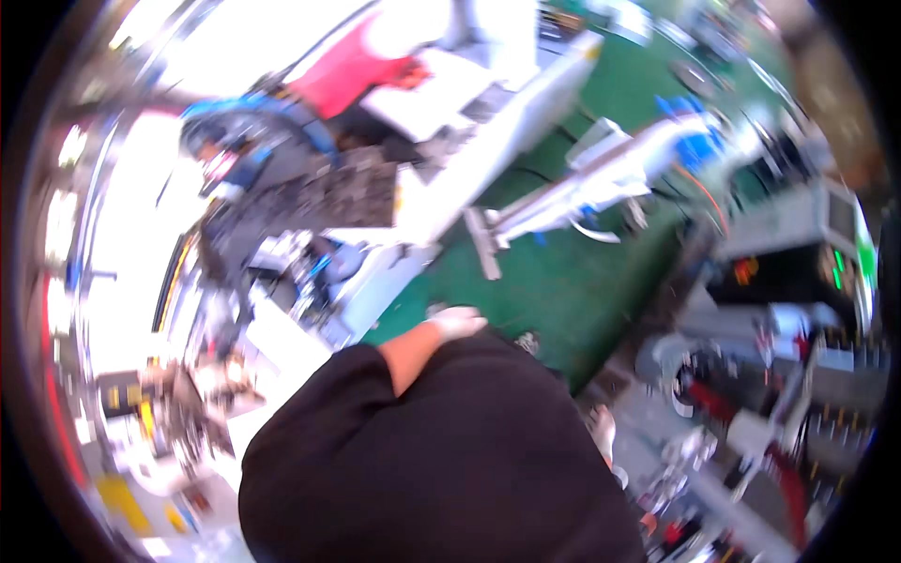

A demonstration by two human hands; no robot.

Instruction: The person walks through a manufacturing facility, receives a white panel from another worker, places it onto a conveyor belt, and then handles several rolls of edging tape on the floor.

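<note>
The whole view is tilted and smeared by motion. A wide black sleeve (441, 460) fills the lower middle. A bare forearm comes out of it and ends in my left hand (457, 322), which wears a white glove and hangs over the green floor (563, 281). It touches nothing that I can make out, and blur hides its fingers. A small pale shape at the sleeve's right edge may be my right hand (602, 433). Most of it is hidden behind the sleeve.
A long white workbench (488, 159) runs diagonally from upper right to lower left, with dark cluttered parts beside it. A white device with blue parts (638, 159) lies on the floor. A person in red (352, 66) stands at the top. A grey machine with lit indicators (807, 253) stands right.
</note>
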